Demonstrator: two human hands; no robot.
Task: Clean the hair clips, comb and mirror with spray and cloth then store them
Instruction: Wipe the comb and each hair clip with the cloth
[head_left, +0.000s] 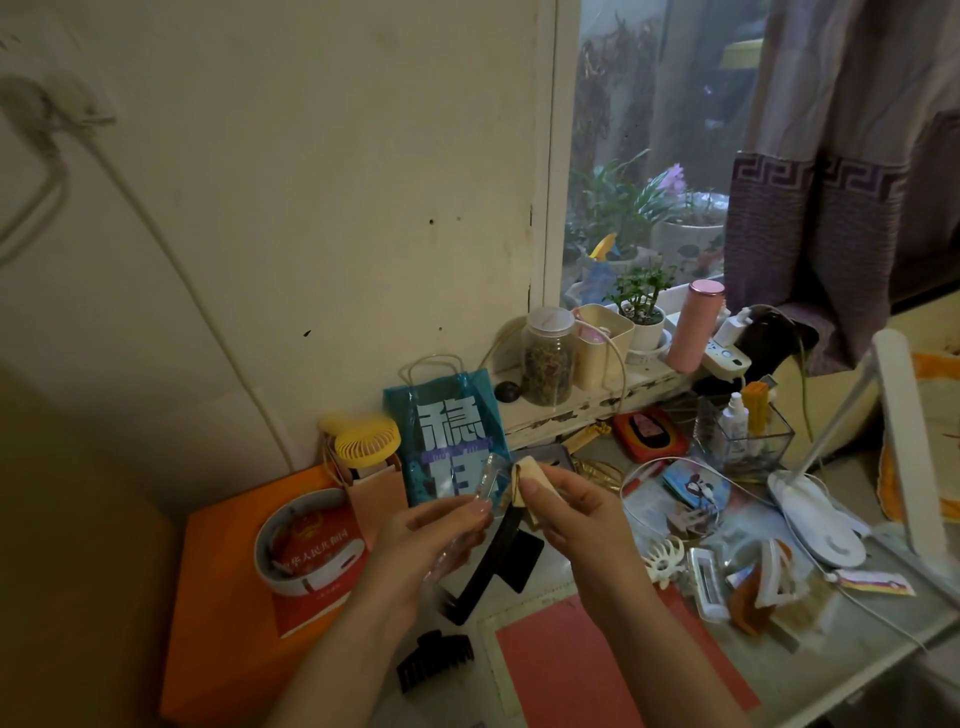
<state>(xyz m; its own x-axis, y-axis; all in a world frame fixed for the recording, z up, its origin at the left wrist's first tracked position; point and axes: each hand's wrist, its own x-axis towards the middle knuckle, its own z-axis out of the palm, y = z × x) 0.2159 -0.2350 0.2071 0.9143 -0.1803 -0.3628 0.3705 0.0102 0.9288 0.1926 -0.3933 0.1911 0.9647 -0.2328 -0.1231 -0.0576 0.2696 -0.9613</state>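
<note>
While the left hand (441, 525) grips a clear hair clip (480, 486) above the desk (810, 670), the right hand (566, 506) pinches a folded cloth (527, 470) against it. Remaining clips (434, 657) lie unstored; cleaning appears at an early-to-middle stage.

Both your forearms reach forward and meet in front of you. Your left hand (441, 525) curls its fingers around a clear clip, palm turned inward. Your right hand (566, 512) pinches a folded cloth between thumb and fingers.
</note>
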